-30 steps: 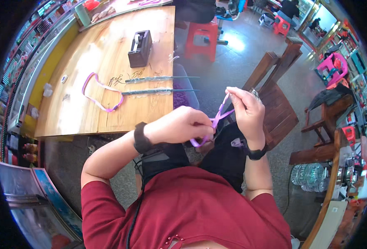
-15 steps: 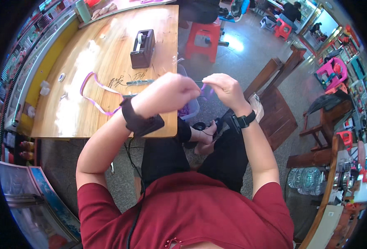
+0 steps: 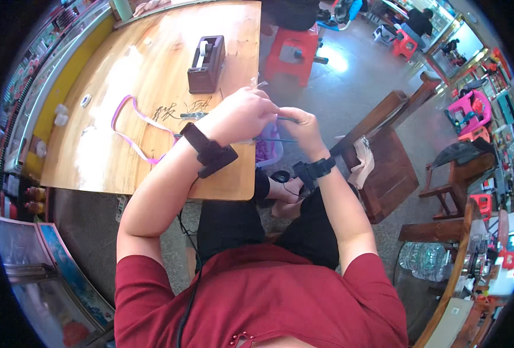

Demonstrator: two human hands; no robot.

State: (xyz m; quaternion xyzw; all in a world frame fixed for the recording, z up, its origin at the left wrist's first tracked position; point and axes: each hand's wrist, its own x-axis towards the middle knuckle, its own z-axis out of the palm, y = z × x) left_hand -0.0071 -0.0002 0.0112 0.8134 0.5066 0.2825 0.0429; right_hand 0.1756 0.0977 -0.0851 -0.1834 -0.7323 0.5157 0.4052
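Note:
My left hand [image 3: 246, 115] is closed in a pinch over the table's right edge. Its fingertips meet those of my right hand [image 3: 303, 129], and what lies between them is mostly hidden. A thin dark green strand [image 3: 288, 119] shows at my right fingers, which are closed on it. Another thin dark length [image 3: 276, 140] runs below, level with my right palm. Behind my left wrist, a looped pink-purple ribbon [image 3: 116, 119] lies on the wooden table [image 3: 106, 168]. Under the hands stands a pale tub [image 3: 278, 152] with purple pieces inside.
A dark tape dispenser [image 3: 206, 69] and a pen-like thing [image 3: 193, 116] lie on the table. A small white roll [image 3: 85, 100] sits farther left. To the right is a wooden chair [image 3: 387, 174] with a pale cloth [image 3: 361, 162]; a red stool [image 3: 291, 55] stands ahead.
My hands have come together; before, a gap with a purple bit by the right fingers lay between them. The thin dark green strand now shows at my right fingers. The view has shifted slightly.

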